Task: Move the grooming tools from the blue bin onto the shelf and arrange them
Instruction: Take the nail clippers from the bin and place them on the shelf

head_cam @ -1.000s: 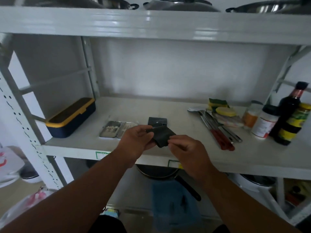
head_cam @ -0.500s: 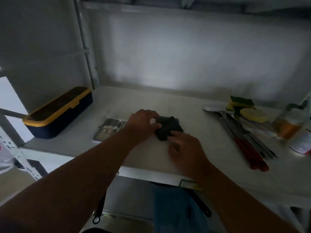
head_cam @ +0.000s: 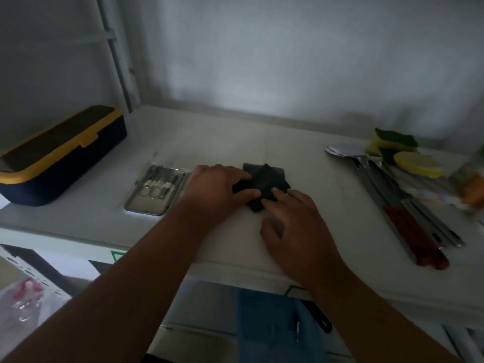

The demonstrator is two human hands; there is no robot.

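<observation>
A small black pouch lies on the white shelf, partly over a flat dark square piece. My left hand pinches the pouch's left edge between thumb and fingers. My right hand rests flat with its fingers spread, and its fingertips press on the pouch's near right corner. Left of my hands an open metal grooming kit holds small scissors and clippers. The dark blue bin, with its yellow-rimmed lid on, stands at the shelf's far left.
Spoons and red-handled knives lie in a row at the right, with green and yellow sponges and blurred jars behind them. A blue cloth hangs below the shelf edge. The view is dim.
The pouch has gone from being held above the shelf's front edge down onto the shelf. My right hand has flattened out on it. The view has come closer and darkened.
</observation>
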